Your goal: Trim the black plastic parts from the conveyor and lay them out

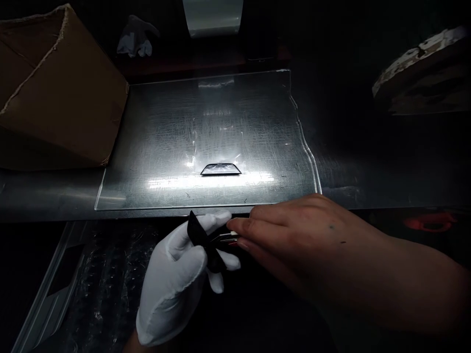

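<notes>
My left hand (pixel 176 274), in a white glove, pinches a small flat black part (pixel 200 240) between thumb and fingers, just in front of the table edge. My bare right hand (pixel 279 233) closes on a slim pointed tool (pixel 225 237) with pale and red spots near the fingertips. Its dark tip meets the black part or lies right beside it; whether it is a knife or tweezers does not show. Beyond both hands, a trapezoid piece with a black rim (pixel 221 169) rests on the clear sheet (pixel 158 132), under bright glare.
An open cardboard box (pixel 73 98) stands at the left. Behind the sheet lies a crumpled white glove (pixel 136 37), near a pale object (pixel 213 17). A worn, rough-edged object (pixel 423 73) sits at the right. Below left is a tray with clear bumpy plastic (pixel 110 279); a red item (pixel 430 222) shows at right.
</notes>
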Tool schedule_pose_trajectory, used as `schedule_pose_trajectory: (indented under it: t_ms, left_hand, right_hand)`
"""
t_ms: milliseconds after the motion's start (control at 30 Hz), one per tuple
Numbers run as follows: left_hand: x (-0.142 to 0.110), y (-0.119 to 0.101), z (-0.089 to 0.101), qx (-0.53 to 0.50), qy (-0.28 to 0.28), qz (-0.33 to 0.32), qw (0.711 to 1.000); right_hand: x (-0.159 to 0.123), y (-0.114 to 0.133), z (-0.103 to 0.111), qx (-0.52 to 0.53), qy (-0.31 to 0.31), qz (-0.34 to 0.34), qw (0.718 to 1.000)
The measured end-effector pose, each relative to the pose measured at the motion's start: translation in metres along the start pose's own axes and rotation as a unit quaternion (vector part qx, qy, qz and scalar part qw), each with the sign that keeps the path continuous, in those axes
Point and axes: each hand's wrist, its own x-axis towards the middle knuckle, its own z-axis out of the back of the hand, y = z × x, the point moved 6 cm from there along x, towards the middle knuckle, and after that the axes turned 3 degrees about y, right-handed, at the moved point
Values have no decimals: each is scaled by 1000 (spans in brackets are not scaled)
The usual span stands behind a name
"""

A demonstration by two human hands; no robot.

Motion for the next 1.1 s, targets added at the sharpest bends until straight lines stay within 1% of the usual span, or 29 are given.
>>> schedule_pose_trajectory:
  t_ms: [100, 200, 333, 500, 633, 800, 967, 1100]
  left_hand:
    - [0, 0, -2, -13, -18, -15, 1000]
    - [1, 2, -2, -20, -21, -12, 1000]
    - [2, 4, 1, -28, -3, -2, 1000]
    - [4, 0, 8, -9, -18, -14, 1000]
    - [4, 1, 7, -11, -7, -11, 1000]
    - [2, 1, 8, -50, -40, -10, 998]
    - [6, -2, 6, 21, -20, 13, 999]
    - [6, -1, 11, 61, -33, 21, 997]
  right_hand:
    - [1, -2, -3, 1, 28, -2, 1000]
    - [1, -3, -3, -6, 40, -5, 999]
    - [0, -2, -3, -9, 36, -5, 999]
    - [-3, -2, -5, -4, 45, -14, 999]
    - [-3, -2, -7, 8, 47, -18, 999]
    - [-2, -4, -10, 6, 65, -16, 998]
    - [-1, -4, -10, -24, 66, -10, 998]
    - [0, -4, -10, -26, 62, -8, 998]
